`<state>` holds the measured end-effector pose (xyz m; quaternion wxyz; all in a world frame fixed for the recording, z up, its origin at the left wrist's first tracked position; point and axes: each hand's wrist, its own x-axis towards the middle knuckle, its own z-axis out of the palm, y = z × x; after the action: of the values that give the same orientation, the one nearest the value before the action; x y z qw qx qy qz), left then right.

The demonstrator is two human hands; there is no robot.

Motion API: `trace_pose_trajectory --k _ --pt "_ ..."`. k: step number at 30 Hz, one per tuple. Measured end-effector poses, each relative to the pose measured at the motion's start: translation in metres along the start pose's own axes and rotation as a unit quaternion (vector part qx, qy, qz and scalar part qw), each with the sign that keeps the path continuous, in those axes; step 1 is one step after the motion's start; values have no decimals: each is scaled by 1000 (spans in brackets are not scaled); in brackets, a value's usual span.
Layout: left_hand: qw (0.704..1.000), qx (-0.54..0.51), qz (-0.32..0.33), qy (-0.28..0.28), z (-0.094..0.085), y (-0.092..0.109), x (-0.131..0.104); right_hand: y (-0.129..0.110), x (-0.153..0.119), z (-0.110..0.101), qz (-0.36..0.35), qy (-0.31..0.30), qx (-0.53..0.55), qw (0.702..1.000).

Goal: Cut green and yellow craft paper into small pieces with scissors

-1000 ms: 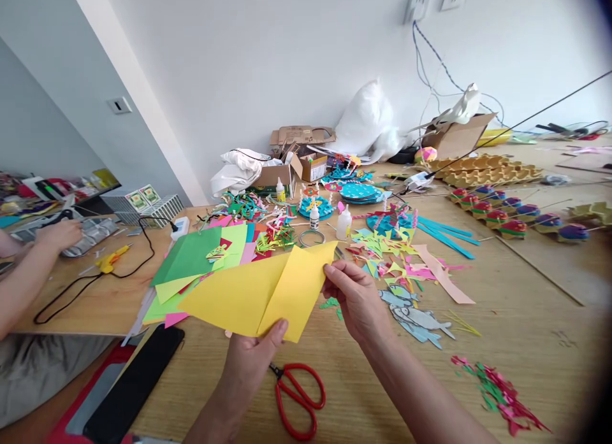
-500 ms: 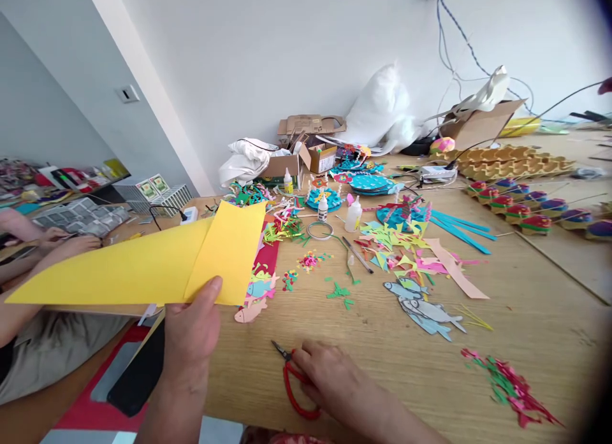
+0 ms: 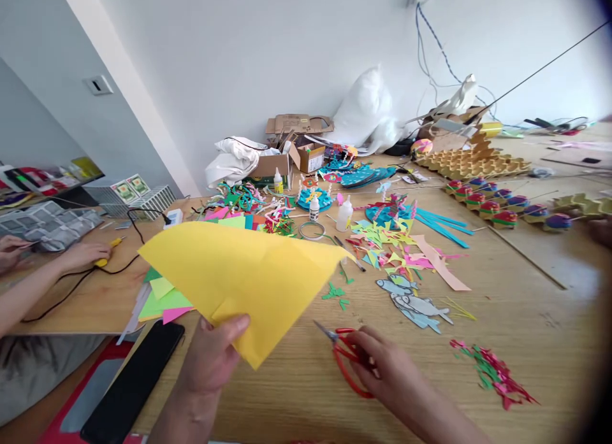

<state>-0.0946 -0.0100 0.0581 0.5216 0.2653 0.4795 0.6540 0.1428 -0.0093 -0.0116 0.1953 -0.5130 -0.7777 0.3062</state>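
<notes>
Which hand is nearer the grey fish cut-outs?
Right. The right hand, on the red-handled scissors, is in front of the fish cut-outs; the left hand, holding yellow paper, is farther off, leftward.

Wooden table (image 3: 296,399): fish cutouts (image 3: 417,306), bottles (image 3: 344,216), paper scraps (image 3: 394,243).

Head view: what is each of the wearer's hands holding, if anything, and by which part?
The left hand holds the yellow paper by its near edge, thumb on top. The right hand holds the scissors by their red handles.

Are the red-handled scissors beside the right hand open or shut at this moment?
The scissors seem shut: the blades lie together, at one point.
</notes>
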Motion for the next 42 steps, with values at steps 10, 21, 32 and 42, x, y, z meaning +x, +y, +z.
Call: trace_pose_trajectory --k 10,21,32,42 --pt "963 75 -177 -188 -6 -29 -12 35 -46 -32 189 297 257 900" --pt "945 80 -178 -262 5 -37 -3 -8 -51 -16 276 313 431 800" --pt "923 21 -230 -307 17 -66 -24 42 -49 -32 233 252 492 800" --pt "921 30 -299 -250 -1 -93 -28 68 -33 -39 182 245 324 896"
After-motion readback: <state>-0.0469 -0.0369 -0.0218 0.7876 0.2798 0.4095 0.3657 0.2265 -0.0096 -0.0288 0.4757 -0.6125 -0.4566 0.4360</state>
